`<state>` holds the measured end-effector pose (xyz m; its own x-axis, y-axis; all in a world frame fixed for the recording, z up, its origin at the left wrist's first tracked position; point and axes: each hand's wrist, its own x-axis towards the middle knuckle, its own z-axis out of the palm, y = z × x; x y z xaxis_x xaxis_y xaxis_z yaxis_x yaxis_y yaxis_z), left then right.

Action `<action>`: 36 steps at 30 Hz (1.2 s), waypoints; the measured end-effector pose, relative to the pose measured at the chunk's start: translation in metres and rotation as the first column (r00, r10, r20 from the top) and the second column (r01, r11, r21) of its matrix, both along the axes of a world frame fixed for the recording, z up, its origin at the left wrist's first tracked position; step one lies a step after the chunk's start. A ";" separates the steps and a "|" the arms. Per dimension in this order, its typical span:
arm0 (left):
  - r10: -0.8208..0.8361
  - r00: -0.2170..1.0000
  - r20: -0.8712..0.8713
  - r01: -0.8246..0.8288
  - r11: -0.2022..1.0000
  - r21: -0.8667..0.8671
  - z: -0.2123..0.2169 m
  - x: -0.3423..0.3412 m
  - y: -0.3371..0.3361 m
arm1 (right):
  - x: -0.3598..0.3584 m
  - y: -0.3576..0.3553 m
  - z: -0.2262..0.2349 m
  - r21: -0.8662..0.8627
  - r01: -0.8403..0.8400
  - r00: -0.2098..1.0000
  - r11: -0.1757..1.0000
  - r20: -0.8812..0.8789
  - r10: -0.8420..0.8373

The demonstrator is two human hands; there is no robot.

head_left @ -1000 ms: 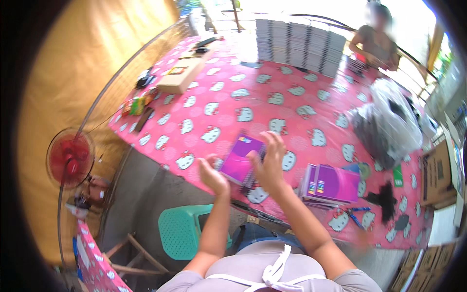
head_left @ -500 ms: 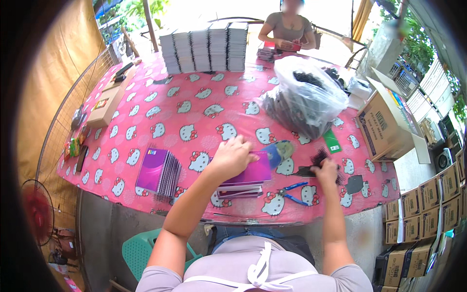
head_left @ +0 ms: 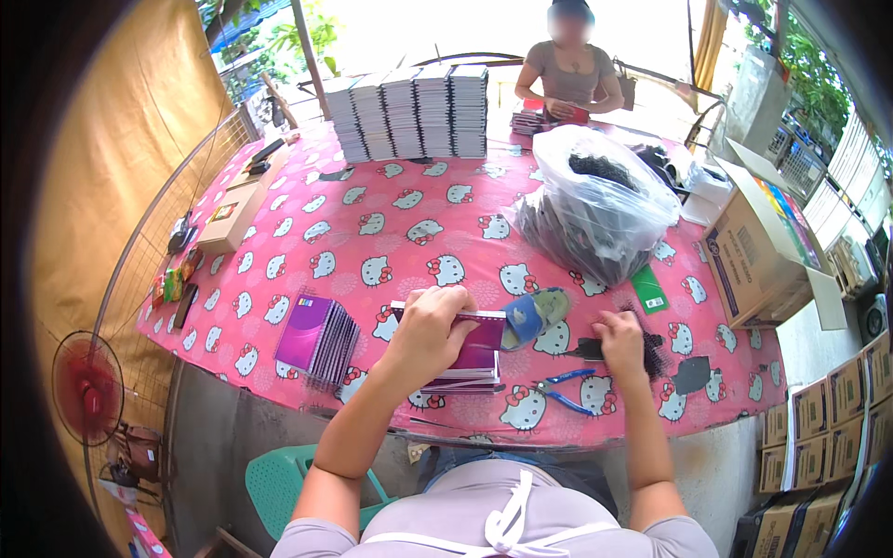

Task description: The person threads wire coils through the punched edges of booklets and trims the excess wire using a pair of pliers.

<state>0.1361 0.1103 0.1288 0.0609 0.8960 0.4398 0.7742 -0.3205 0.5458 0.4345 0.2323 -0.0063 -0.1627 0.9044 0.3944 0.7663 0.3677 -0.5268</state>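
best to steady the purple notebook (head_left: 482, 338) over the low notebook stack (head_left: 471, 379) with left hand (head_left: 430, 333) closed on its punched edge, and separate black binding coils (head_left: 654, 352) gently with right hand (head_left: 620, 341), curled, hold impossible to tell.

A pale lilac-grey shirt (head_left: 437, 507) is worn, seen at the lower centre of the frame. It is cut with short sleeves (head_left: 314, 538), by which the tops of the arms are covered at the lower left and lower right. Across its front, a flat white tie (head_left: 505, 527) is knotted into a bow, with bands drawn out to both sides. Blue jeans (head_left: 449, 460) are partly hidden by the shirt. The left hand (head_left: 430, 337) and right hand (head_left: 624, 346) are left bare.
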 end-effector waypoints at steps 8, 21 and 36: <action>0.071 0.995 0.070 -0.072 0.997 0.019 -0.007 0.005 -0.012 | -0.087 -0.054 0.109 0.078 -0.537 0.742 0.840 -0.428 0.515; 0.321 0.944 0.069 -0.329 0.925 0.189 -0.018 0.023 -0.018 | -0.102 -0.040 0.136 -0.309 -0.729 0.676 0.611 -0.466 0.571; 0.319 0.945 0.076 -0.328 0.925 0.193 -0.027 0.019 -0.022 | -0.117 -0.061 0.133 0.166 -0.664 0.742 0.729 0.030 0.669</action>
